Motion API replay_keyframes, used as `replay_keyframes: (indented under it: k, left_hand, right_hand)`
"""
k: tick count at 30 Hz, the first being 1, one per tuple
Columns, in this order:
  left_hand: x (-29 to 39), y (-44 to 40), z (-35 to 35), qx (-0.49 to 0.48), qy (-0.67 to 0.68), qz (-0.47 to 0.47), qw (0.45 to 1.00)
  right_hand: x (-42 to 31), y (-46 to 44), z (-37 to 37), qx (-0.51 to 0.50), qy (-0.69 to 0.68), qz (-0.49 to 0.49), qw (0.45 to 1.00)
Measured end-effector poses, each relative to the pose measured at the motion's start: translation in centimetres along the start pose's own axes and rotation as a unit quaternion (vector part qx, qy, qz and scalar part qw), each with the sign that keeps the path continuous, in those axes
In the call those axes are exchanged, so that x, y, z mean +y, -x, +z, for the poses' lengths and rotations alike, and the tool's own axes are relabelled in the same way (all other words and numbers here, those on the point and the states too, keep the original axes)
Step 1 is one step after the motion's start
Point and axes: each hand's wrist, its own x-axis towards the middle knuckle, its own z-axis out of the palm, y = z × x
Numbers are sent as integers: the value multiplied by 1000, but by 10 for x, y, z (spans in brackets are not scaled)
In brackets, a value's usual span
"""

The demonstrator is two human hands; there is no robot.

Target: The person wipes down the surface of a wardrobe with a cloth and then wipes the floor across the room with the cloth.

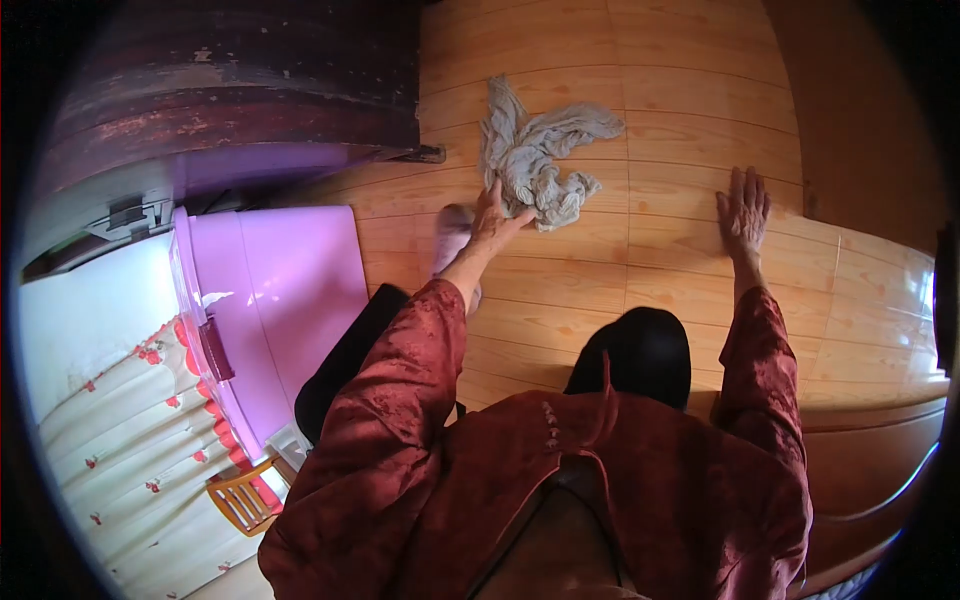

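Note:
A crumpled greyish-white cloth (545, 165) lies on the wood-patterned floor (690, 120). At its near left edge, my left hand (492, 228) grips the bunched fabric, the thumb showing to the right and some fingers hidden in the folds. Well to the right of the cloth, my right hand (744, 212) rests flat on the floor with fingers stretched out and nothing in it. Both arms wear dark red patterned sleeves.
A pink-purple storage box (280, 300) stands at the left, beneath dark worn wooden furniture (240, 90). Brown wooden furniture (870, 450) is at the lower right. A floral curtain (140, 450) hangs at the lower left. My dark-clad knee (635, 355) is near the floor.

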Motion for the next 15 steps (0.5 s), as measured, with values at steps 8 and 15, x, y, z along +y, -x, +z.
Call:
replay_keyframes:
  k: [8,15]
  left_hand:
    - [66,-75,39,131,97,-102,981]
    - [173,-114,92,48,-148,202,967]
  right_hand:
    - [-3,-1,-5,6,-9,3,1000]
    - [-5,-8,-5,4,-20,1,1000]
